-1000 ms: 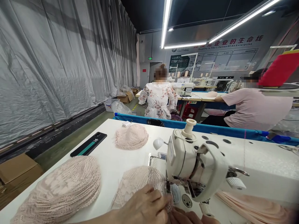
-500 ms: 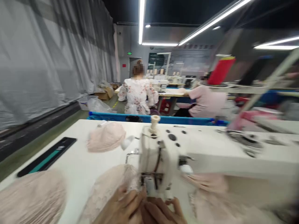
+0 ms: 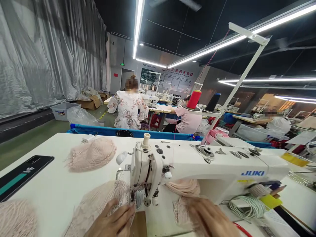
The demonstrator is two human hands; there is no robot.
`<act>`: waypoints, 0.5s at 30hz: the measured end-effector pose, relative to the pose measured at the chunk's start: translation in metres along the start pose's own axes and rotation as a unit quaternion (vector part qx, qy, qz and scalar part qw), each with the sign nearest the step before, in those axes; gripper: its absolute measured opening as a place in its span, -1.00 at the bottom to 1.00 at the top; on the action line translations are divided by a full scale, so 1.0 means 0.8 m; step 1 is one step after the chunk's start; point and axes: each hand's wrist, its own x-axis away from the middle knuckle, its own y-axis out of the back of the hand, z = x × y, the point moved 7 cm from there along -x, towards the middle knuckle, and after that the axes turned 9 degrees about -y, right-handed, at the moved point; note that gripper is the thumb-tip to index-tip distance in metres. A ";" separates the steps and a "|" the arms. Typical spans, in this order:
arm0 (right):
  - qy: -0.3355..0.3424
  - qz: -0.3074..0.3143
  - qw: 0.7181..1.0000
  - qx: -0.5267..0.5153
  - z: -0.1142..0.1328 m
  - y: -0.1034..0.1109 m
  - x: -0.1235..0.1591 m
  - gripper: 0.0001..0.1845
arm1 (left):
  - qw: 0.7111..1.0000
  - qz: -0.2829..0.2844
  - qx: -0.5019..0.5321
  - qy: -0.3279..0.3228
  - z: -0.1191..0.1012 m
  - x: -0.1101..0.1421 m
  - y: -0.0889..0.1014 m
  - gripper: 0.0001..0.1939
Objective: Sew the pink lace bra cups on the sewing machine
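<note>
A pale pink lace bra cup (image 3: 98, 200) lies left of the needle area of a white sewing machine (image 3: 143, 164). My left hand (image 3: 113, 219) is closed on its edge, with the fingertips close to the presser foot. To the right of the needle, under the machine arm, my right hand (image 3: 209, 215) reaches onto a smaller pink lace piece (image 3: 181, 210). Its fingers are together at that lace, and its thumb is hidden. Behind it, a bundle of pale pink strips (image 3: 185, 187) lies against the machine.
Two more pink cups, one at the back (image 3: 92, 154) and one at the front left (image 3: 17, 219), lie near a phone (image 3: 27, 174). Coiled pale green cord (image 3: 247, 207) is at the right. Thread cones (image 3: 194, 99) stand behind. Other people sit at machines beyond.
My right hand has left the needle area and moved right to the lace piece. The left hand stays beside the needle. The view has turned to the right.
</note>
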 end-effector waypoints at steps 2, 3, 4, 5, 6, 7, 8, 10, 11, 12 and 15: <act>-0.068 -0.021 0.995 0.066 -0.045 0.002 0.010 -0.68 | 1.000 -0.005 0.014 0.005 0.000 -0.001 0.003 -0.70; -0.080 -0.033 0.993 0.079 -0.057 -0.001 0.014 -0.63 | 1.000 -0.008 0.020 0.005 0.000 -0.002 0.005 -0.69; -0.081 -0.037 0.993 0.084 -0.062 -0.007 0.018 -0.60 | 1.000 -0.008 0.025 0.005 0.000 -0.003 0.007 -0.69; -0.078 -0.041 0.992 0.085 -0.063 -0.013 0.020 -0.56 | 1.000 -0.008 0.027 0.005 0.000 -0.003 0.007 -0.70; -0.077 -0.044 0.992 0.085 -0.062 -0.019 0.022 -0.53 | 1.000 -0.012 0.027 0.003 0.000 -0.004 0.008 -0.70; -0.078 -0.044 0.992 0.085 -0.059 -0.023 0.022 -0.51 | 1.000 -0.016 0.027 0.002 0.001 -0.003 0.008 -0.71; -0.079 -0.043 0.992 0.083 -0.055 -0.026 0.022 -0.51 | 0.999 -0.022 0.027 0.001 0.000 -0.002 0.008 -0.71; -0.079 -0.036 0.993 0.076 -0.047 -0.025 0.021 -0.53 | 0.999 -0.032 0.028 -0.003 0.000 0.003 0.005 -0.72; -0.075 -0.029 0.994 0.070 -0.043 -0.022 0.020 -0.54 | 0.999 -0.026 0.029 -0.005 -0.001 0.005 0.003 -0.74; -0.070 -0.024 0.995 0.063 -0.039 -0.017 0.019 -0.54 | 0.999 -0.013 0.032 -0.004 -0.001 0.007 0.001 -0.77; -0.047 -0.042 0.997 0.033 -0.024 0.000 0.020 -0.51 | 0.997 0.061 0.051 -0.001 -0.001 0.009 -0.001 -0.89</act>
